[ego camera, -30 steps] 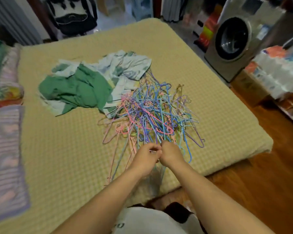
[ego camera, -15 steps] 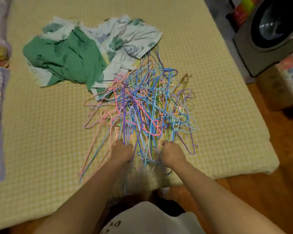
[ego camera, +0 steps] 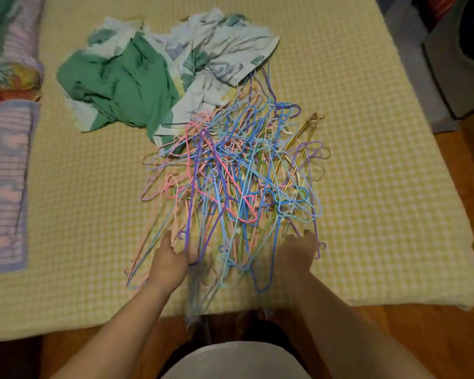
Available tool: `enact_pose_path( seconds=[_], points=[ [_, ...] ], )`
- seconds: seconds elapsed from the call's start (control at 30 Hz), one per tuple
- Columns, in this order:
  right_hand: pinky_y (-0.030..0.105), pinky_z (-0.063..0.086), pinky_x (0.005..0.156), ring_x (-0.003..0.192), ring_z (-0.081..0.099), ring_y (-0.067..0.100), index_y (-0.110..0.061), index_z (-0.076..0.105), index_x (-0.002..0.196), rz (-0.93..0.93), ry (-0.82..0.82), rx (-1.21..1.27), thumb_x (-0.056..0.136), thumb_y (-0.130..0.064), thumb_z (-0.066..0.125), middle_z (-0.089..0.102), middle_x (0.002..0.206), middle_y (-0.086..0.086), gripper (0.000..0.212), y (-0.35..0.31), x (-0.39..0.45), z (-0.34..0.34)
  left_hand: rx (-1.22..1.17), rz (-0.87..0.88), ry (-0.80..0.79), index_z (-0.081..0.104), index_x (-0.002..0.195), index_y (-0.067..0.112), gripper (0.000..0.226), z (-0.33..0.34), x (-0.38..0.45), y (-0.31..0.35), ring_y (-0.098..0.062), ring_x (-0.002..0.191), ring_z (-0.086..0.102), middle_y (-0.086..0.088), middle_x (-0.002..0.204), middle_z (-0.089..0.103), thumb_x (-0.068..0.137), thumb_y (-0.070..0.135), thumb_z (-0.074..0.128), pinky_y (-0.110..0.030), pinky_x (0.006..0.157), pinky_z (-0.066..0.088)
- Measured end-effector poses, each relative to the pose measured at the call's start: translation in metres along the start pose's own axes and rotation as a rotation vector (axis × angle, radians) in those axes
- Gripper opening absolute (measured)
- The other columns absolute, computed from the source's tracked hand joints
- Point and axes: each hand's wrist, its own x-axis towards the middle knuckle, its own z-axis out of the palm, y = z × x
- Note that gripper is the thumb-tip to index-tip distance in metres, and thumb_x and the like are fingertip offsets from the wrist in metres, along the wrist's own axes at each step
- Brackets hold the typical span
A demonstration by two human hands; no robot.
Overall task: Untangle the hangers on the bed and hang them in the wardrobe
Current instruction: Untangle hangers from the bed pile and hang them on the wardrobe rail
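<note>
A tangled pile of thin wire hangers (ego camera: pixel 238 181) in blue, pink, purple, green and gold lies on the yellow checked bed (ego camera: pixel 367 187). Their long ends reach the near edge. My left hand (ego camera: pixel 170 259) sits at the pile's near left side, its fingers curled around a purple hanger and a few others. At the near right side, my right hand (ego camera: pixel 296 253) has its fingers curled down into the blue and green hangers. The wardrobe is out of view.
A crumpled green and white patterned cloth (ego camera: pixel 137 77) lies just behind the pile, its edge under some hangers. Folded striped bedding (ego camera: pixel 6 181) lines the bed's left side. A washing machine (ego camera: pixel 465 50) stands at the upper right, on the wooden floor (ego camera: pixel 463 187).
My hands were together at the pile's near end and have spread apart to its left and right sides. The view has moved closer and tilted down over the hangers.
</note>
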Motion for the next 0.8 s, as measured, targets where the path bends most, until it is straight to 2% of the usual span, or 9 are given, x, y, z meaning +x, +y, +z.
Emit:
enact_pose_path(
  seconds=[0.07, 0.13, 0.17, 0.27, 0.33, 0.5, 0.6, 0.7, 0.8],
  points=[
    [0.048, 0.040, 0.101, 0.123, 0.048, 0.045, 0.000, 0.043, 0.138, -0.077, 0.190, -0.017, 0.091, -0.019, 0.058, 0.044, 0.137, 0.024, 0.053, -0.024, 0.031, -0.017, 0.028, 0.024, 0.034, 0.027, 0.156, 0.017, 0.069, -0.001, 0.000, -0.002, -0.017, 0.100, 0.061, -0.009, 0.141, 0.051, 0.094, 0.012, 0.057, -0.021, 0.077, 0.038],
    [0.046, 0.039, 0.103, 0.126, 0.047, 0.044, -0.003, 0.040, 0.144, -0.089, 0.135, -0.121, 0.095, -0.025, 0.055, 0.046, 0.140, 0.024, 0.056, -0.047, 0.066, -0.030, 0.014, 0.012, 0.064, 0.027, 0.156, 0.017, 0.066, -0.002, 0.002, -0.001, 0.000, 0.068, 0.054, -0.012, 0.134, 0.056, 0.096, 0.007, 0.053, -0.019, 0.058, 0.038],
    [0.044, 0.041, 0.101, 0.126, 0.049, 0.043, -0.004, 0.043, 0.143, -0.090, 0.069, -0.189, 0.096, -0.026, 0.054, 0.051, 0.138, 0.025, 0.053, -0.055, 0.082, -0.033, 0.003, 0.010, 0.079, 0.027, 0.155, 0.018, 0.066, -0.003, 0.003, 0.000, 0.002, 0.063, 0.055, -0.013, 0.126, 0.060, 0.095, 0.006, 0.052, -0.020, 0.057, 0.041],
    [0.039, 0.046, 0.087, 0.112, 0.059, 0.042, -0.005, 0.066, 0.114, -0.154, -0.093, -0.338, 0.098, -0.031, 0.051, 0.066, 0.117, 0.024, 0.034, -0.069, 0.108, -0.036, 0.055, 0.034, 0.100, 0.027, 0.155, 0.018, 0.067, -0.002, 0.001, 0.001, -0.015, 0.097, 0.060, -0.011, 0.138, 0.054, 0.094, 0.009, 0.054, -0.021, 0.078, 0.041],
    [0.038, 0.044, 0.077, 0.102, 0.061, 0.042, -0.005, 0.070, 0.102, -0.257, -0.126, -0.371, 0.099, -0.035, 0.049, 0.068, 0.106, 0.025, 0.037, -0.070, 0.107, -0.037, 0.075, 0.043, 0.111, 0.032, 0.154, 0.018, 0.066, 0.000, -0.005, 0.002, -0.015, 0.098, 0.056, -0.007, 0.135, 0.051, 0.093, 0.010, 0.057, -0.023, 0.079, 0.039],
    [0.037, 0.036, 0.065, 0.087, 0.063, 0.043, -0.009, 0.068, 0.097, -0.588, 0.082, -0.381, 0.103, -0.033, 0.043, 0.069, 0.091, 0.023, 0.036, -0.077, 0.071, -0.060, 0.123, 0.077, 0.164, 0.045, 0.148, 0.021, 0.061, 0.000, -0.008, -0.003, -0.030, 0.129, 0.049, -0.016, 0.142, 0.050, 0.089, 0.017, 0.061, -0.044, 0.110, 0.039],
    [0.040, 0.045, 0.065, 0.079, 0.066, 0.042, -0.015, 0.067, 0.089, -0.590, 0.086, -0.199, 0.102, -0.033, 0.044, 0.072, 0.081, 0.017, 0.032, -0.083, 0.062, -0.086, 0.143, 0.092, 0.186, 0.051, 0.143, 0.020, 0.059, -0.001, -0.009, 0.004, -0.035, 0.121, 0.056, -0.015, 0.137, 0.057, 0.085, 0.018, 0.062, -0.047, 0.107, 0.042],
    [0.054, 0.057, 0.065, 0.064, 0.070, 0.035, -0.020, 0.064, 0.079, -0.486, -0.011, 0.152, 0.095, -0.040, 0.043, 0.073, 0.070, 0.007, 0.032, -0.096, 0.056, -0.121, 0.110, 0.144, 0.203, 0.055, 0.139, 0.012, 0.058, 0.001, -0.017, 0.024, -0.036, 0.120, 0.057, -0.019, 0.134, 0.059, 0.082, 0.018, 0.062, -0.045, 0.107, 0.042],
    [0.040, 0.057, 0.052, 0.059, 0.069, 0.036, -0.015, 0.059, 0.079, -0.459, 0.049, 0.253, 0.102, -0.023, 0.042, 0.071, 0.071, 0.015, 0.030, -0.118, 0.046, -0.164, 0.084, 0.178, 0.189, 0.059, 0.136, 0.010, 0.054, 0.009, -0.016, 0.041, -0.037, 0.119, 0.059, -0.022, 0.130, 0.062, 0.082, 0.013, 0.064, -0.044, 0.104, 0.044]
  ],
)
